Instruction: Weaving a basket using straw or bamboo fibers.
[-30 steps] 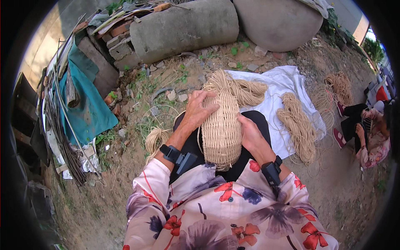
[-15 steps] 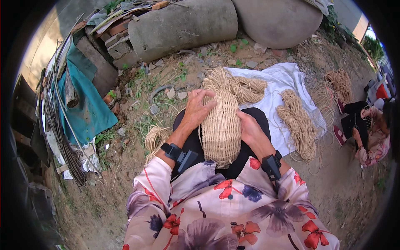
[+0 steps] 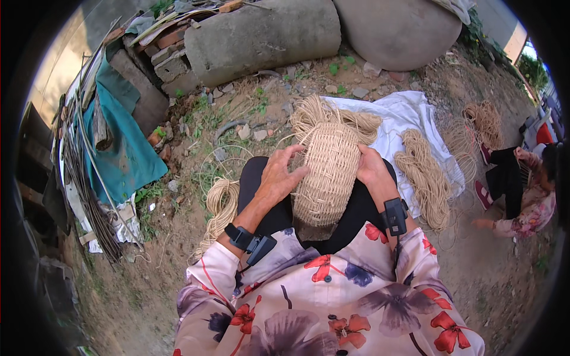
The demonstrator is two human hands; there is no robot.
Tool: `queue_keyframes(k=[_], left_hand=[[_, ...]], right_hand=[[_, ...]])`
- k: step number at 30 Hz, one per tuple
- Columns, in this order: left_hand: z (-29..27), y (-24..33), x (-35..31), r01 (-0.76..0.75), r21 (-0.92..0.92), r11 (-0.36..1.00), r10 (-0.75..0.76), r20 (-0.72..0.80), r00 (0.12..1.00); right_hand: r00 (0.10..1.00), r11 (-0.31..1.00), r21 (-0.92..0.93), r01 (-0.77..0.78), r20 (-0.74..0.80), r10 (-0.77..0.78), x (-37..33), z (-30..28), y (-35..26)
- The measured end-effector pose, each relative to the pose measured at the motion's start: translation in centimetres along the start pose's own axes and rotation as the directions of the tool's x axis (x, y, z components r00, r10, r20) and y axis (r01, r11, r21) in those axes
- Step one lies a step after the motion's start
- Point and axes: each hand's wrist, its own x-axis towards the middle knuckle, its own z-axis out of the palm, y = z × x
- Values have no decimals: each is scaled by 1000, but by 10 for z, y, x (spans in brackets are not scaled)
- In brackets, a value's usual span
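Note:
A tan woven basket (image 3: 326,178) rests between my knees, its closed, rounded side facing up and its top leaning slightly to the right. My right hand (image 3: 371,166) grips its right edge, with the fingertips hidden behind the weave. At the basket's left side, my left hand (image 3: 282,173) is spread, thumb and fingers apart; whether a fingertip touches the weave I cannot tell. Just beyond the basket lies a thick bundle of tan cord (image 3: 317,113), partly covered by it. Another coil of cord (image 3: 222,199) is beside my left knee.
A white sheet (image 3: 392,110) is spread ahead and right, with a cord hank (image 3: 421,178) along its edge and more coils (image 3: 484,121) farther off. Another person (image 3: 522,196) sits at the right. Concrete cylinders (image 3: 261,41) and a teal cloth (image 3: 119,130) border the ground.
The basket has shifted right and tilted, with my right hand moving along with it. My left hand has slid down and spread from its upper left side. The other person has lowered a hand.

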Motion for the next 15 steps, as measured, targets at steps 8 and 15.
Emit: queue_keyframes(k=[8,15], left_hand=[[3,12,-14,128,-209,969,-113,84,990],[5,14,-15,148,-244,958,-118,133,984]], right_hand=[[998,997,62,43,-48,-41,2,-4,-11],[995,994,98,42,-99,-33,2,-5,-12]])
